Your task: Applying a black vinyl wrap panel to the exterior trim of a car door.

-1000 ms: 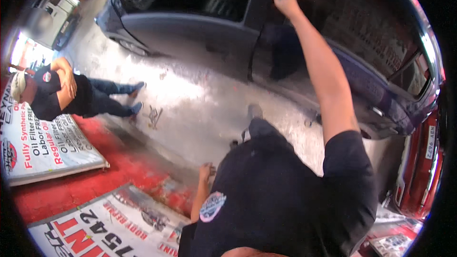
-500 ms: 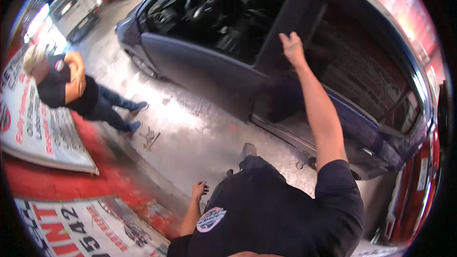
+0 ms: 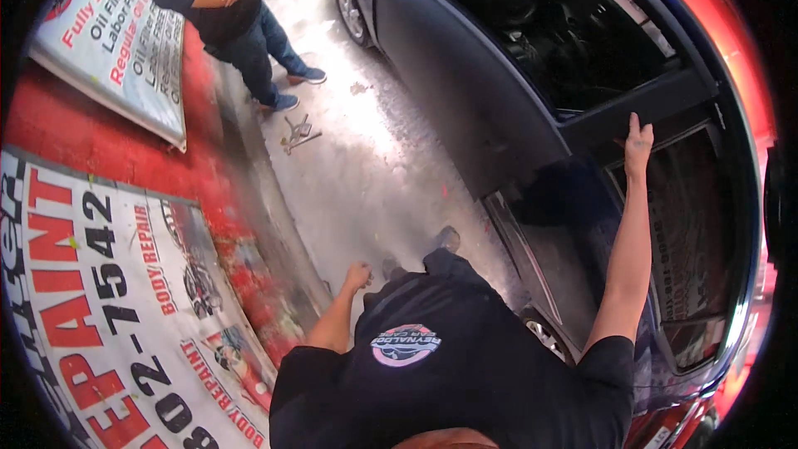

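Note:
My right arm reaches out to the dark blue car on the right. The front door stands ajar, with part of the sill showing behind its rear edge. My right hand is closed on the rear edge of that door's window frame, thumb and fingers over the dark pillar. Low by my left side hangs my left hand, away from the car. Its fingers are loosely bent and a little apart, and I see nothing in them.
Another person stands ahead on the left, arms folded. A small metal stand or tool lies on the concrete floor near that person's feet. Printed banners hang along the red wall at left.
My view has turned, so the car sits farther right and the banners fill more of the left. My right hand has come onto the door frame's edge. My left hand still hangs low.

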{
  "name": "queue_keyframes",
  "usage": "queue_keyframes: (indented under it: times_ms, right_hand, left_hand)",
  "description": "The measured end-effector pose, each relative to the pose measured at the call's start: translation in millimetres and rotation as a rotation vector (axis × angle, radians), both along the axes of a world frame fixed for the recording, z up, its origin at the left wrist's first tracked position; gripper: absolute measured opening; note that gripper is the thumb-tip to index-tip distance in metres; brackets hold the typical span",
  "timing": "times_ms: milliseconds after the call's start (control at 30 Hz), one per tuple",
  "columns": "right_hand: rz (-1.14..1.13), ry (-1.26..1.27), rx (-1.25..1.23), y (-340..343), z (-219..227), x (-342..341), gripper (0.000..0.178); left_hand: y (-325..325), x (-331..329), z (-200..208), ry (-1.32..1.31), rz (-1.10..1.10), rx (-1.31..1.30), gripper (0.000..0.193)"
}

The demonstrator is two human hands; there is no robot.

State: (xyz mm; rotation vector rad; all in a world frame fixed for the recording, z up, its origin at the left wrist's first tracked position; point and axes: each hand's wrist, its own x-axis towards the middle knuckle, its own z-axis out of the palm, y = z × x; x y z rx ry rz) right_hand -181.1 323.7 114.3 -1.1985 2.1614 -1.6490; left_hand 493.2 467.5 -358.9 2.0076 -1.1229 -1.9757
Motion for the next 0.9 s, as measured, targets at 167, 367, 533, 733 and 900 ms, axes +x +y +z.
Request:
queue_keyframes:
  times_ms: [167, 367, 533, 733, 900]
  right_hand:
    - [-0.002, 0.043, 0.026, 2.3, 15.1, 23.3, 0.026]
    - [-0.023, 0.061, -0.052, 0.3, 6.0, 2.6, 0.034]
    - [-0.076, 0.029, 0.089, -4.4, -7.7, -31.5, 0.028]
    - [0.040, -0.008, 0.000, -0.3, -10.3, -24.4, 0.029]
    - [-0.086, 0.203, 0.078, -4.4, -6.6, -20.2, 0.033]
  left_hand:
    - [4.0, -8.0, -1.3, 0.060, -0.036, -0.032, 0.026]
    - [0.2, -2.0, 2.9, 0.007, -0.012, 0.014, 0.027]
    - [-6.1, 9.0, 6.2, 0.021, -0.005, 0.015, 0.032]
    - [-13.2, 16.1, 12.9, -0.001, -0.006, 0.013, 0.028]
    - [-17.0, 17.8, 20.9, 0.020, -0.009, 0.021, 0.028]
